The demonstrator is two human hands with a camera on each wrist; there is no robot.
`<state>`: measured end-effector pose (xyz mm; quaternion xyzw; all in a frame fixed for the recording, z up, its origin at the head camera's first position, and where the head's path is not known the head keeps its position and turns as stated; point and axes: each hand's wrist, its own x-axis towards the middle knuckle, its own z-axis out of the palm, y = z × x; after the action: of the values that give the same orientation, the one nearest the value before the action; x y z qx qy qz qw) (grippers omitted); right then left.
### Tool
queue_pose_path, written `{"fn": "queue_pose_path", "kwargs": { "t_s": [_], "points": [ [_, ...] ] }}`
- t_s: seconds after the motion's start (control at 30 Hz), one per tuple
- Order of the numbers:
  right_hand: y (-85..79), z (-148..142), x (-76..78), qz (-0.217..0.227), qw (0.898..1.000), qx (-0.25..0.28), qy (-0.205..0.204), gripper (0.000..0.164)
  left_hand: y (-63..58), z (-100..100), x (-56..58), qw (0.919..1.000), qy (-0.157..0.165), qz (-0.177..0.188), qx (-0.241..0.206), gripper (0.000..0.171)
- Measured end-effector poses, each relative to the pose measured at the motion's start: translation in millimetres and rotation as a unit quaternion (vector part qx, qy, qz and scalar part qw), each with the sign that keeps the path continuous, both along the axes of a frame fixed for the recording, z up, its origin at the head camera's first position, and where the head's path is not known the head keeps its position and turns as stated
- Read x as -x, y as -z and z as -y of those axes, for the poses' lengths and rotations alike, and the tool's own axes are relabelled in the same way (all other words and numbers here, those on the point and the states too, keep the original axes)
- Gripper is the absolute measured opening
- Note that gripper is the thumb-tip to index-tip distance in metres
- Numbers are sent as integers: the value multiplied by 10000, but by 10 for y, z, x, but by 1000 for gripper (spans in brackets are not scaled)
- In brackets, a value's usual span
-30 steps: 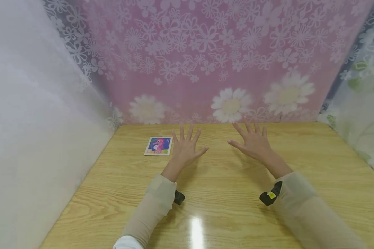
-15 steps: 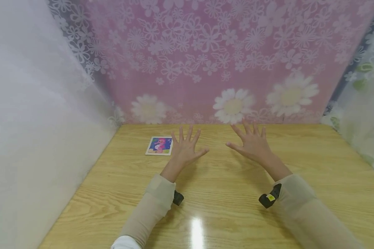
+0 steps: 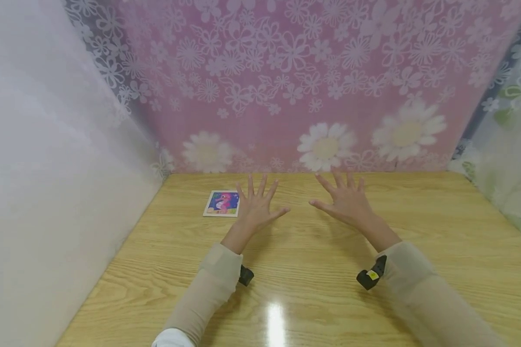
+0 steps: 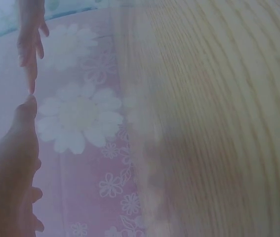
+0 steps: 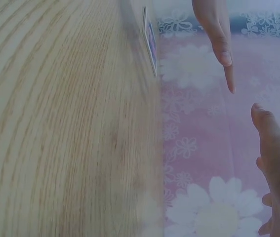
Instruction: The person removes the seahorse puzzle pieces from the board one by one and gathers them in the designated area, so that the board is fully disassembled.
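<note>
Square, white-bordered card with a pink seahorse on blue [image 3: 221, 203] lies on the light wood-grain table [image 3: 306, 270]; roughly square, so no clear long axis. Bare left hand [image 3: 255, 208] is nearer, just right of the card: fingers spread apart, holding nothing, little finger by the card's right edge in the head view; contact can't be told there. Bare right hand [image 3: 350, 202], fingers also spread, holding nothing, is well right of the card, with the left hand between. Pink floral cloth [image 3: 260, 91] hangs behind the card, plain whitish panel [image 3: 56, 178] left of it. Nothing lies on the card.
</note>
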<state>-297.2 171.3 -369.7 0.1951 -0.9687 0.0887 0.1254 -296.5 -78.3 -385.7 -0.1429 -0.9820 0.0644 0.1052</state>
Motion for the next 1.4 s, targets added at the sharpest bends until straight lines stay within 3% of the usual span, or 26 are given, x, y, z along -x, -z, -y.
{"fn": "queue_pose_path", "kwargs": {
  "t_s": [0.4, 0.73, 1.13, 1.4],
  "points": [
    [21, 52, -15, -18, 9999, 91, -88, 81, -22, 9, -8, 9998, 30, 100, -163, 85],
    [30, 281, 3, 217, 9995, 52, -202, 84, 7, 147, -30, 9994, -56, -2, -335, 83],
    [199, 905, 75, 284, 9987, 66, -429, 81, 39, 577, -74, 9986, -246, -45, -456, 83],
    [423, 1344, 140, 616, 9953, 367, -653, 81, 215, 1006, -58, 9946, -141, -43, -1025, 78]
  ]
}}
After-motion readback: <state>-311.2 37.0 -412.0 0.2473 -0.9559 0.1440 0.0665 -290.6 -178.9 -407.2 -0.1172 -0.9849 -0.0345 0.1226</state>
